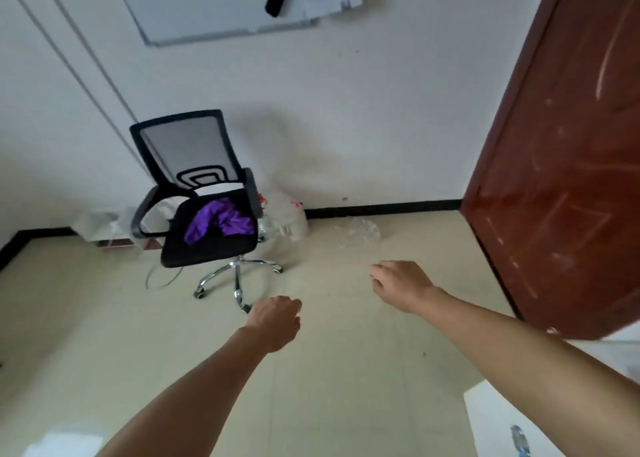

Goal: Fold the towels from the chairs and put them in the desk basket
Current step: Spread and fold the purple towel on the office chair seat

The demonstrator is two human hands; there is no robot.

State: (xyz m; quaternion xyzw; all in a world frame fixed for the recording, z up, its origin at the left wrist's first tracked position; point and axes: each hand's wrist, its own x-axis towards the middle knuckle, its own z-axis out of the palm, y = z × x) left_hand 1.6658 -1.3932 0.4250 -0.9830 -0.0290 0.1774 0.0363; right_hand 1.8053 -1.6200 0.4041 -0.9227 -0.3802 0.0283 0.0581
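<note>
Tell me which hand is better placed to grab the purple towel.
Probably left: the left hand is closer to the office chair and the purple towel on its seat; the right hand is off toward the door.

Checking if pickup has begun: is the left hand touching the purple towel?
Apart. The head view shows the left hand over bare floor, a clear gap short of the purple towel crumpled on the office chair seat.

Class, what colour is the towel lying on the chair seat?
Purple; the towel shows best in the head view.
</note>
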